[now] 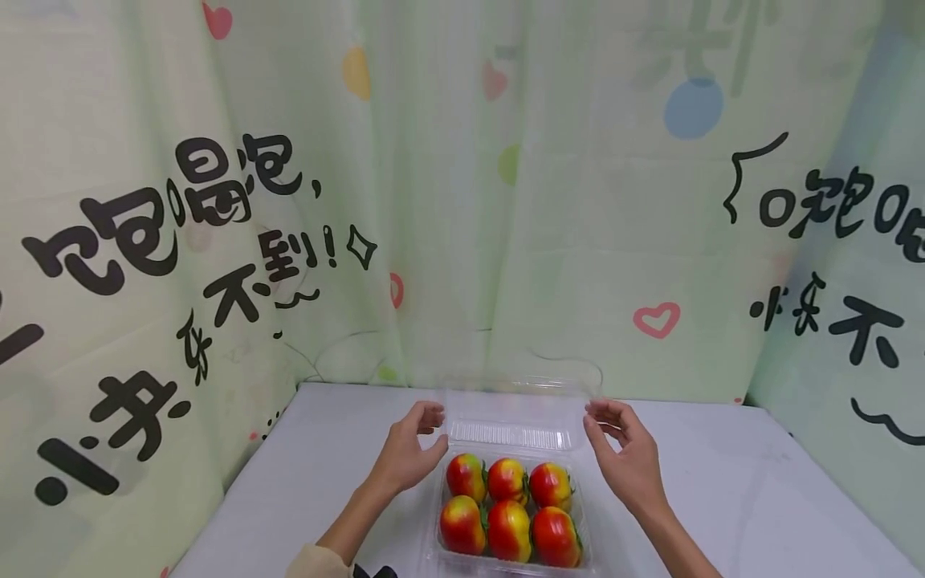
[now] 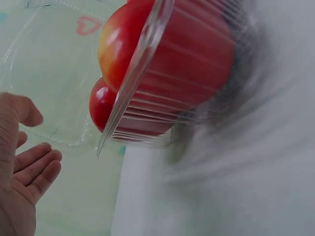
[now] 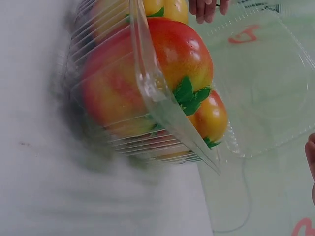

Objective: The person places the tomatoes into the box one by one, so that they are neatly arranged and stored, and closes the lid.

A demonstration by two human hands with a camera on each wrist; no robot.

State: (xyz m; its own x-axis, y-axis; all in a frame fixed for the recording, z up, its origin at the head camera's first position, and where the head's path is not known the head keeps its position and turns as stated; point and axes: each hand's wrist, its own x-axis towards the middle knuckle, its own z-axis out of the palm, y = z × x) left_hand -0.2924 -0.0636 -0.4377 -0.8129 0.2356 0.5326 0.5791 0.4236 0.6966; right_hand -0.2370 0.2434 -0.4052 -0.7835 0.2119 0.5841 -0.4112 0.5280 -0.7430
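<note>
— Where's the box [image 1: 510, 514] from where you stand?

— On the table [image 1: 759, 498], near its front edge, right in front of the person. Six red-and-yellow fruits [image 1: 509, 510] sit in it, two rows of three. The clear lid [image 1: 517, 409] stands up at the box's 12 o'clock, hinged along the far side.

— And the hands?

— The left hand [image 1: 409, 451] is at the lid's 9 o'clock, the right hand [image 1: 627, 459] at its 3 o'clock. Both have their fingers spread and loosely bent toward the lid's side edges. Neither is clamped on anything. Whether the fingertips touch the plastic, I cannot tell; the left wrist view shows that hand apart from the box wall.

— So which step is this?

— I'd judge the lid is the business: the fruit is all seated, and both hands frame the raised lid.

— What would the next move want?

— My guess: an even hold on both edges, then swinging the lid about its hinge toward 6 o'clock, level, so the rims meet. The plastic looks thin, so gentle pressure, and the fruits stand tall.
</note>
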